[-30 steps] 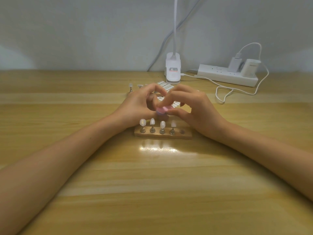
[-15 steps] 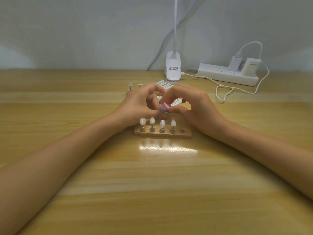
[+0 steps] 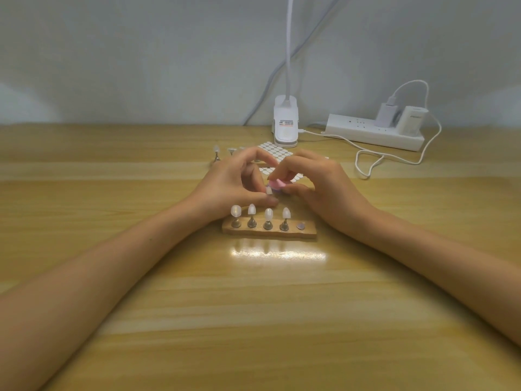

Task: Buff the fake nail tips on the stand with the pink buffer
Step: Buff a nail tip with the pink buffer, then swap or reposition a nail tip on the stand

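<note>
Wooden table against a pale wall; both your forearms come in from the bottom corners and meet just behind the stand. Your hands are close together, fingertips nearly touching.

Your left hand is curled, thumb lying low and flat, pinching a loose nail tip. Your right hand is arched, index and thumb pinching the pink buffer. The buffer's lower edge sits against the top of that tip.

The stand carries four nail tips upright on pegs; the rightmost slot has none. A clip lamp, a power strip and a sticker sheet lie further back.

Versus a second ago: your hands and arms are in the same spot, and the stand and its four tips are unmoved. The buffer has shifted slightly right, and the loose tip, hidden by your fingers before, now shows under it.
</note>
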